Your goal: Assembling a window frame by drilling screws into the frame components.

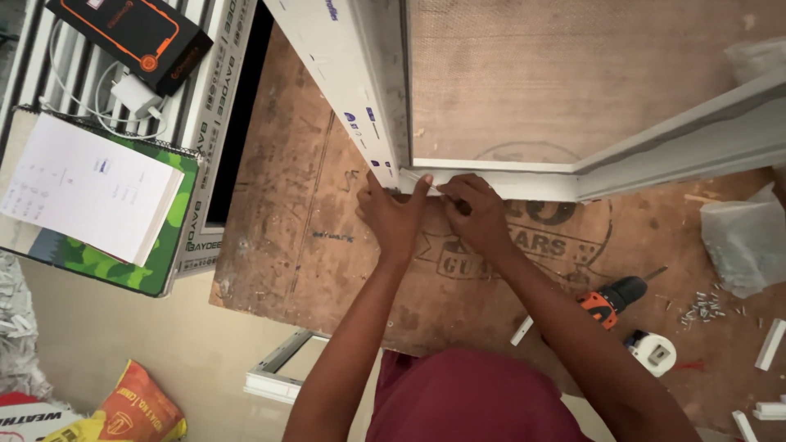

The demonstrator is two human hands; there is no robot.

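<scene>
**A:** Head view, looking straight down; where do the hands sit against the frame?

**B:** Both are together at the near corner of the white plastic window frame, which lies flat on the brown plywood worktable; the left hand presses its fingers and thumb against the corner joint; the right hand is pinched on the frame's lower rail just beside it; whether it grips something small between the fingertips, I cannot tell.

**A:** And the axes?

**B:** The lower rail runs left to right, straight ahead of the hands; the side rail runs away up and to the left from the same corner; the left hand is the nearer to that corner.

**A:** Packages and labels?

**B:** Small blue marks dot the side rail; a round dark stamp is printed on the plywood under the wrists; far left lies a green spiral notebook with a white sheet on top; above it a black box edged in orange beside a white charger; bottom left an orange and yellow sack; to the right an orange and black cordless drill, a white tape roll, scattered screws and a clear plastic bag.
</scene>
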